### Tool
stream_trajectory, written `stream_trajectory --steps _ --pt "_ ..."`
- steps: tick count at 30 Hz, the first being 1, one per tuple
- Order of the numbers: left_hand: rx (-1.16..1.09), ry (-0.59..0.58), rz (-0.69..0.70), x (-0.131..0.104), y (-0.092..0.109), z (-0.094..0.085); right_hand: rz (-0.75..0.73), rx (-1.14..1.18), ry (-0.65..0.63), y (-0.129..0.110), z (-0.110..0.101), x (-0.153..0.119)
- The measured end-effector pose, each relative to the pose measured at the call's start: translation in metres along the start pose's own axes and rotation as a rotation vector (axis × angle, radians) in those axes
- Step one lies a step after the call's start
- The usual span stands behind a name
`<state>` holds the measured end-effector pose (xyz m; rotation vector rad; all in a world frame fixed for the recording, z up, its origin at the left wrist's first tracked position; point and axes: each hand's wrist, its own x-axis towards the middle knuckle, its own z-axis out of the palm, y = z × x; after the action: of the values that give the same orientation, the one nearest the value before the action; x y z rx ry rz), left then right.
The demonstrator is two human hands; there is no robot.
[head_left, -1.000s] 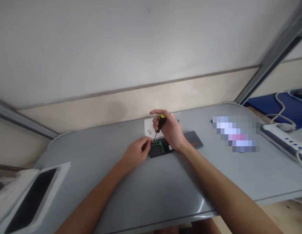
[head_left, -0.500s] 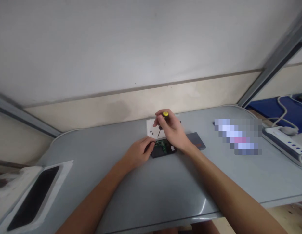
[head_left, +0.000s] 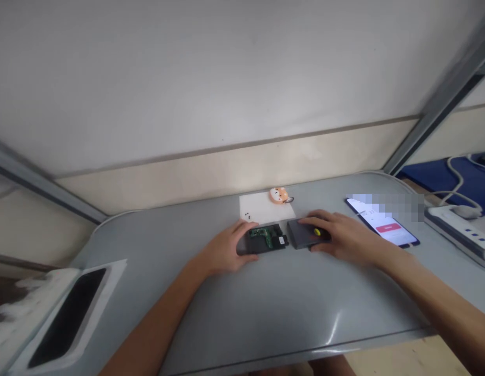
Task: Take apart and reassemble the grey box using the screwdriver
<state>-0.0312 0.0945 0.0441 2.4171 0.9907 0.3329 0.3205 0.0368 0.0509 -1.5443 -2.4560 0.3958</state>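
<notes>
Left hand (head_left: pixel 222 253) grips left end of open circuit-board case (head_left: pixel 261 245), flat on surface (head_left: pixel 265 303), long axis running left-right between hands. Right hand (head_left: pixel 350 239), farther from it, grasps dark cover (head_left: pixel 300 235) just beside; yellow-ended tool (head_left: pixel 317 232) under fingers.

two bare hands (head_left: pixel 222 251), bare forearms (head_left: pixel 164 308)

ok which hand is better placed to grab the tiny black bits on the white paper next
Probably left: the left hand is nearer the black bits, though busy around the open device. The right hand is at the grey case.
</notes>
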Motion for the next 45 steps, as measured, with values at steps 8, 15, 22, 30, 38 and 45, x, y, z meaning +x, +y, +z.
stream_trajectory --steps 8,15,22,30,38,45 --pt "-0.031 0.036 -0.006 -0.001 0.002 0.002 -0.042 0.017 -0.031 -0.03 -0.01 0.035" --pt "-0.026 0.052 -0.09 0.0 0.002 0.006 -0.11 -0.025 0.019 -0.05 0.019 0.034" --pt "-0.033 0.011 -0.217 0.005 0.005 0.007 -0.18 0.05 0.007 -0.069 0.021 0.052" --pt "0.042 0.028 -0.033 0.002 0.007 0.011 -0.075 0.718 0.711 -0.064 -0.004 0.089" --pt "0.066 0.124 0.099 0.002 0.002 0.015 0.303 1.218 0.752 -0.023 0.04 0.114" --pt "0.082 0.225 0.179 0.002 0.0 0.018 0.239 1.108 0.603 -0.029 0.056 0.116"
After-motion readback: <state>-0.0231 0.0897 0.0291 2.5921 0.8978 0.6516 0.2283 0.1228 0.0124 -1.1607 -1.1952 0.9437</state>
